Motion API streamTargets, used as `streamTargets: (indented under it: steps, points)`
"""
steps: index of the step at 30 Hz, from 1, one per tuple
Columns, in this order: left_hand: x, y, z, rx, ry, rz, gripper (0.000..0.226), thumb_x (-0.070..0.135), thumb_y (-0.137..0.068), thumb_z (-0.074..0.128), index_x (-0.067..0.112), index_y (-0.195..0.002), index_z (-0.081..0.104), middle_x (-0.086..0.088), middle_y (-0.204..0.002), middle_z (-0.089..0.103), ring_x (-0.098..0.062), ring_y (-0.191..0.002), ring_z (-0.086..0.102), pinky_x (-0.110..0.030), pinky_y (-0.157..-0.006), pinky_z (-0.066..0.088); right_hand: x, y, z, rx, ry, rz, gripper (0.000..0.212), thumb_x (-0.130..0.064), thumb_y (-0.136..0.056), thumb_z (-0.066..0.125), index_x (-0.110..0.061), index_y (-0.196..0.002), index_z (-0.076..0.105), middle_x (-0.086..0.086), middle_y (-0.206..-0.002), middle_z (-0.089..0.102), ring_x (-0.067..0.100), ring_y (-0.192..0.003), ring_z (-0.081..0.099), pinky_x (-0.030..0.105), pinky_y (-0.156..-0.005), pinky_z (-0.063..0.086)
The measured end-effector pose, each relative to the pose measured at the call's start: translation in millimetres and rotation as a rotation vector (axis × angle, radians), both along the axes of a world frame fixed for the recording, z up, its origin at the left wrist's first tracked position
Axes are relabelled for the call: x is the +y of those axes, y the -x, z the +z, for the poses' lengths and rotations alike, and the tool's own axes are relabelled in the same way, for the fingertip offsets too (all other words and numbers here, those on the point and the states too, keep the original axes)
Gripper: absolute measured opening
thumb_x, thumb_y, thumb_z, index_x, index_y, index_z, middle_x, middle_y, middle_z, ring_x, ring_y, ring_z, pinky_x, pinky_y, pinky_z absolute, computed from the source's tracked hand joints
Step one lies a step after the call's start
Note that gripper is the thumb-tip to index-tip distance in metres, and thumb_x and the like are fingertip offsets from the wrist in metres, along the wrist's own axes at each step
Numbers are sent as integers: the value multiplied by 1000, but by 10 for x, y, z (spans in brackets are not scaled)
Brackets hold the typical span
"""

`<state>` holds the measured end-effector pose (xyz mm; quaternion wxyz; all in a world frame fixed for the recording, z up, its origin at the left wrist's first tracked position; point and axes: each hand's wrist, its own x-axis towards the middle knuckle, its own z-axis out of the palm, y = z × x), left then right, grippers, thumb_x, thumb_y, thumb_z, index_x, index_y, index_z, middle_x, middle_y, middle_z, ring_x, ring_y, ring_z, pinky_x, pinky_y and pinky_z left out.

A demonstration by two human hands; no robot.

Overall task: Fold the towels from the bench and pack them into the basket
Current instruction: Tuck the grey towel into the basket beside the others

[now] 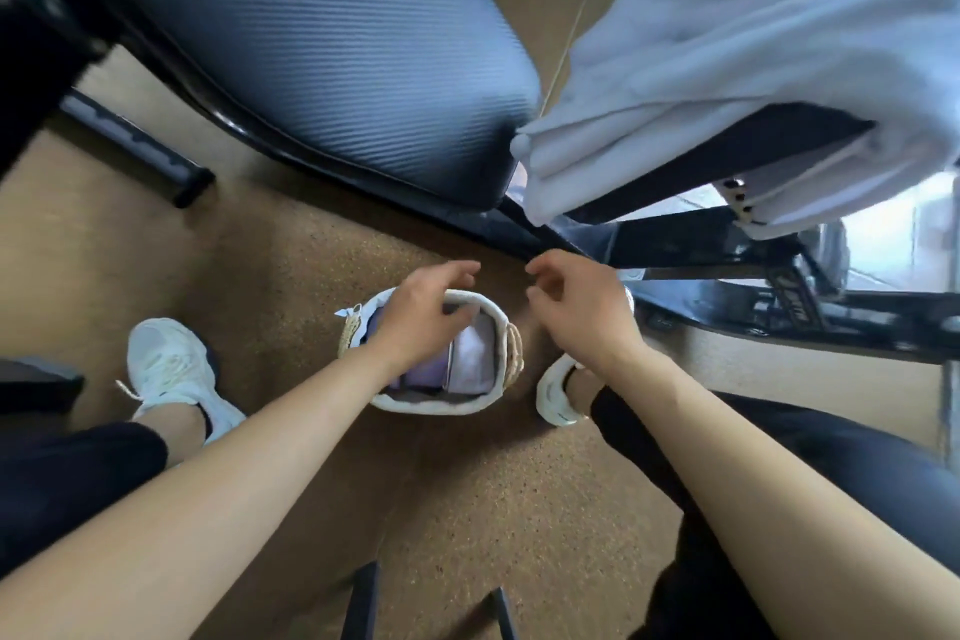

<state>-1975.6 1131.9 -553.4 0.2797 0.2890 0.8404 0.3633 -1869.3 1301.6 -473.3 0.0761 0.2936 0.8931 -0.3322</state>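
Observation:
A small white woven basket (497, 322) stands on the floor between my feet. Inside it lie folded towels, a lilac one (428, 372) and a pale one (475, 361) side by side. My left hand (421, 312) hovers over the basket's left half, fingers loosely spread, holding nothing. My right hand (582, 307) hangs just right of the basket with fingers loosely curled and nothing in it. A pile of white towels (717, 68) drapes over the right part of the black padded bench (322, 47) above.
The bench's black metal frame (737, 244) runs across the floor to the right of the basket. My white shoes (171, 369) stand on the brown carpet on either side. Dark bars (361, 603) poke in at the bottom edge.

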Motion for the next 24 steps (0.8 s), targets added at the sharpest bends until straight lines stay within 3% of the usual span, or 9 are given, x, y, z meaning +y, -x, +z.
streamTargets:
  steps: [3,6,10,13,17,20,22,24]
  points:
    - [118,73,442,26,-94,16,50,19,-90,73,25,-137,60,7,-118,71,-18,-116,60,-41,-103,48,42,-119,517,305,-119,-90,16,-15,-92,69,-20,-106,73,-8,-89,68,8,-77,61,26,-73,52]
    - [322,117,848,96,-169,-6,48,31,-86,67,25,-134,63,10,-113,72,-18,-111,62,-44,-99,51,134,-262,890,520,-253,-177,11,-10,-88,72,-13,-99,74,-5,-82,67,12,-67,59,38,-71,56]
    - [727,178,1286,187,-249,-37,46,35,-85,65,21,-129,66,9,-113,71,-20,-109,66,-44,-95,54,379,-381,1265,659,-334,-369,12,-12,-88,74,-14,-99,72,0,-89,68,6,-67,58,31,-72,55]
    - [1078,159,1524,281,-302,-61,45,24,-89,72,16,-133,63,-5,-124,66,-26,-112,64,-44,-96,53,617,-432,1415,682,-391,-567,26,-16,-85,76,-13,-109,64,4,-109,57,15,-78,59,30,-83,51]
    - [1475,82,1772,348,-361,-34,54,27,-93,72,16,-142,53,-11,-139,52,-25,-115,60,-37,-93,52,917,-470,1435,581,-276,-715,51,-23,-87,74,-18,-131,48,6,-128,47,30,-95,65,33,-87,54]
    - [1600,64,1846,397,-389,-6,34,25,-95,69,15,-128,66,-8,-127,66,-24,-107,66,-35,-89,54,1084,-501,1465,537,-240,-694,24,-29,-93,69,-22,-114,61,2,-104,63,28,-91,69,34,-80,53]
    - [1604,79,1867,456,-390,44,18,21,-96,66,15,-111,75,-4,-111,75,-23,-96,70,-33,-82,55,1167,-540,1517,555,-237,-679,2,-26,-95,66,-27,-96,65,-4,-85,66,28,-80,72,43,-78,59]
    - [1572,98,1892,478,-392,55,13,19,-95,67,14,-102,77,-3,-103,77,-23,-93,70,-31,-79,52,1250,-594,1554,566,-227,-684,10,-18,-94,65,-26,-89,68,-9,-77,65,29,-71,73,51,-74,61]
